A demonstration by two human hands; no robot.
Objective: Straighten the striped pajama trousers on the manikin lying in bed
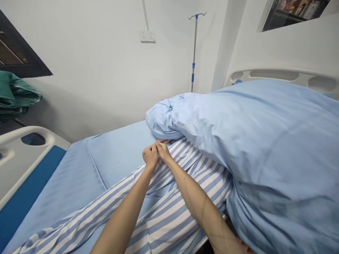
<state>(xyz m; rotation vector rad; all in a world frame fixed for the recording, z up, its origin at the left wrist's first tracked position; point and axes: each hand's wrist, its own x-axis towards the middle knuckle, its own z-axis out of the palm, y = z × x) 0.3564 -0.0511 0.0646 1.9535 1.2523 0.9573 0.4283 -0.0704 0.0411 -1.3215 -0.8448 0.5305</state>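
Both my arms reach forward over blue-and-white striped pyjama trousers [169, 218] on the bed. My left hand [150, 155] is closed in a fist at the trousers' far edge. Against it, my right hand [162, 151] is also closed, its fingers bent inward. Whatever the fingers hold, if anything, is hidden. Just beyond my hands, another person's fingers [167, 141] show partly from under the light blue quilt [254, 130]. The quilt is bunched up and covers the upper end of the striped clothing.
A light blue sheet [119, 144] covers the mattress. Pale plastic bed boards stand at the left [55, 135] and at the right back [272, 74]. By the wall rises an IV pole [194, 46]. Folded green cloth [18, 93] sits at the far left.
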